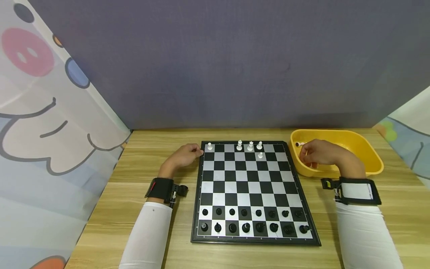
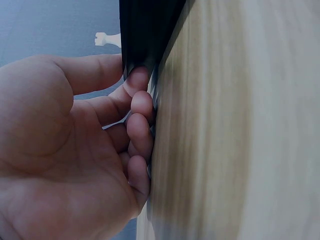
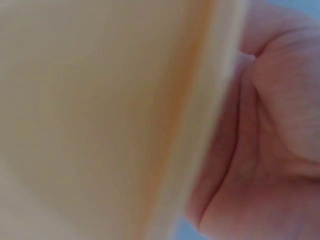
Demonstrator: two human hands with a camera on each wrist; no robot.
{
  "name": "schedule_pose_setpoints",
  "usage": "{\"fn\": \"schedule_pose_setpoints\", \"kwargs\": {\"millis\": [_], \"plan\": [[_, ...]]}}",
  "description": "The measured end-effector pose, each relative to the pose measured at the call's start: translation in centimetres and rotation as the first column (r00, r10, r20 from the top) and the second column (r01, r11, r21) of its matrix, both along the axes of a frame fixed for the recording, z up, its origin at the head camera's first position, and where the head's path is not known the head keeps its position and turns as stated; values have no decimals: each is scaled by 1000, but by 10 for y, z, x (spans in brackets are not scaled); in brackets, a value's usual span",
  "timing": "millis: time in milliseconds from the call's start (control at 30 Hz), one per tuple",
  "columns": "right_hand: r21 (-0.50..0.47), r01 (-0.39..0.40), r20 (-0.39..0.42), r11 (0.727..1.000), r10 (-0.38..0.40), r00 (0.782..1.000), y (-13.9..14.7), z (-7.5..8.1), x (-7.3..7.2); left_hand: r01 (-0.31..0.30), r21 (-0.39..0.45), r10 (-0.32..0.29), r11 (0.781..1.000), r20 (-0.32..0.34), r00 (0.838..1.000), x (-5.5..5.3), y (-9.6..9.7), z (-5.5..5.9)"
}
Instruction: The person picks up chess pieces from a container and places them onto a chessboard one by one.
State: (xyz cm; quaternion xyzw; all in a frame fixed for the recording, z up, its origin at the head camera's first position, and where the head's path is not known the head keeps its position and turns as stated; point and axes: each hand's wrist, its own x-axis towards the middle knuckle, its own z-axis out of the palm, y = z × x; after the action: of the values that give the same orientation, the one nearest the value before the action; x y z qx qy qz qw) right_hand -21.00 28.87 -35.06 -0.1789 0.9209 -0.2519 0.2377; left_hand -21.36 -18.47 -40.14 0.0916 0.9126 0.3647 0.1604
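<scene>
A black-framed chessboard [image 1: 242, 186] lies on the wooden table. My left hand [image 1: 185, 155] is at its far left corner; in the left wrist view the thumb and index finger pinch the board's dark edge [image 2: 145, 30], the other fingers curled beside it. A white rook [image 1: 209, 146] stands on the corner square near that hand. Further right along the far row are several white pieces [image 1: 250, 146], with a white pawn [image 1: 260, 155] one row nearer. My right hand [image 1: 324, 153] reaches into a yellow basin [image 1: 364, 149], fingers bent down; the fingertips are hidden, so any grip is unclear.
Black chess pieces [image 1: 246, 227] fill the two rows nearest me. A small white piece [image 1: 299, 144] lies in the basin by the right hand. A grey upright panel [image 1: 215, 67] closes off the table's back, and a cartoon-printed cloth [image 1: 50, 149] hangs at the left.
</scene>
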Motion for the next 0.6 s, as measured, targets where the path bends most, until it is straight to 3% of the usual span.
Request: {"fn": "schedule_pose_setpoints", "kwargs": {"millis": [267, 600], "plan": [[-52, -20, 2, 998, 20, 1000, -4, 1, 3, -1, 4, 1, 1000, 4, 1000, 0, 0, -1], [-24, 6, 4, 1000, -5, 1000, -6, -3, -1, -5, 7, 5, 1000, 7, 1000, 0, 0, -1]]}}
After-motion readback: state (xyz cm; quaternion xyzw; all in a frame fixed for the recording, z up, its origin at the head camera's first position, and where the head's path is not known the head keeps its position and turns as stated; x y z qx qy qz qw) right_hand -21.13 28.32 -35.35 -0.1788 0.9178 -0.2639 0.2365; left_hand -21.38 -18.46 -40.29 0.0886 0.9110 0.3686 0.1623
